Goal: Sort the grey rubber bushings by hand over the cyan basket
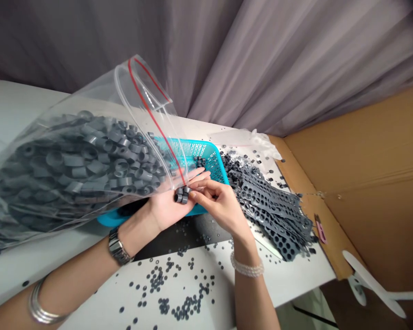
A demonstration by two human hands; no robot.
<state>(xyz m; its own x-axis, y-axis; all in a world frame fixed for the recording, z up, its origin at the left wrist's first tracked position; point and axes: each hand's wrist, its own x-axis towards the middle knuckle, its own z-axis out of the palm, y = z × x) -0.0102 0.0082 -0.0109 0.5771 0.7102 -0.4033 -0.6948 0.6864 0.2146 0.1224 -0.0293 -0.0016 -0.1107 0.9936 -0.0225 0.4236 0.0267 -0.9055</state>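
My left hand point(170, 204) lies palm up with its fingers stretched out, partly behind the mouth of a clear zip bag point(147, 103) with red lines. A small cluster of dark grey plastic rings point(181, 195) rests over its palm. My right hand point(222, 204) reaches in from the right, thumb and fingertips pinched at a ring in that cluster. Many short grey rings point(120, 167) fill the bag, which lies tilted with its opening toward my hands. Behind and below the hands stands a blue perforated basket point(221, 167), with a few dark pieces inside; the bag hides part of it.
Stacked dark perforated strips point(268, 197) lie right of the basket. Small dark discs point(189, 305) are scattered over the white table point(106, 302). Pink-handled scissors point(320, 229) sit on cardboard point(365, 151) at the right. A grey curtain point(206, 59) hangs behind.
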